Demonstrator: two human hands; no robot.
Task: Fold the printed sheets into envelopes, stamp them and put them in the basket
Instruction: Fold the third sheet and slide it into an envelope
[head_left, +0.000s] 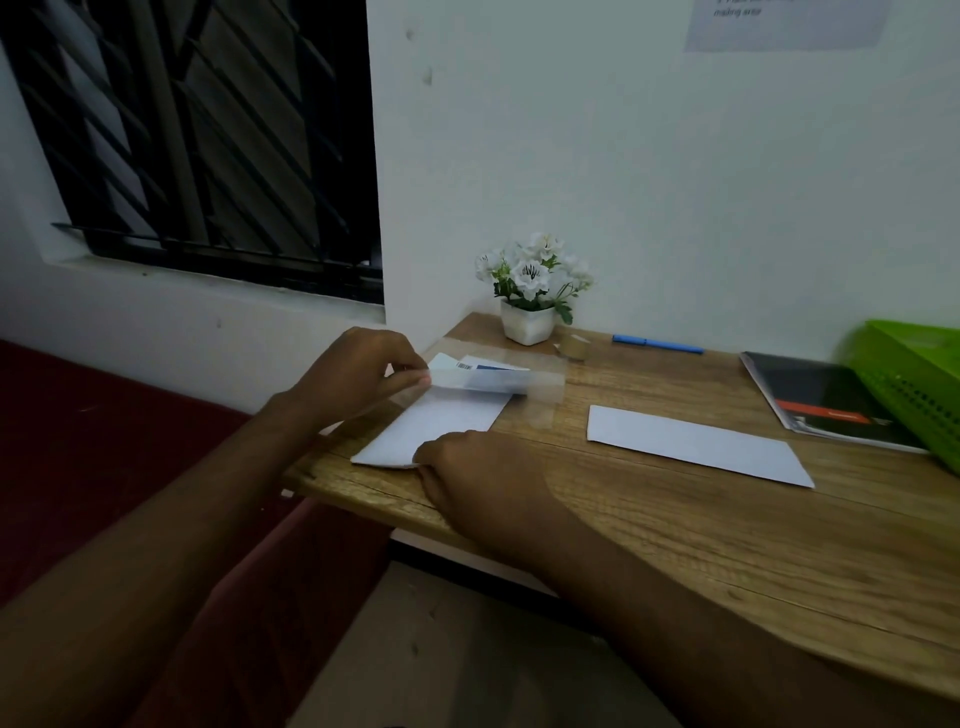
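A folded white printed sheet lies near the left corner of the wooden table. My left hand pinches the lifted top flap, which shows a barcode and blue print, and a strip of clear tape stretches from there to the right. My right hand holds the sheet's near edge down, fingers curled at it. A second white envelope lies flat to the right. The green basket stands at the right edge.
A white pot of white flowers stands at the back by the wall, with a brown tape roll and a blue pen beside it. A dark booklet lies by the basket.
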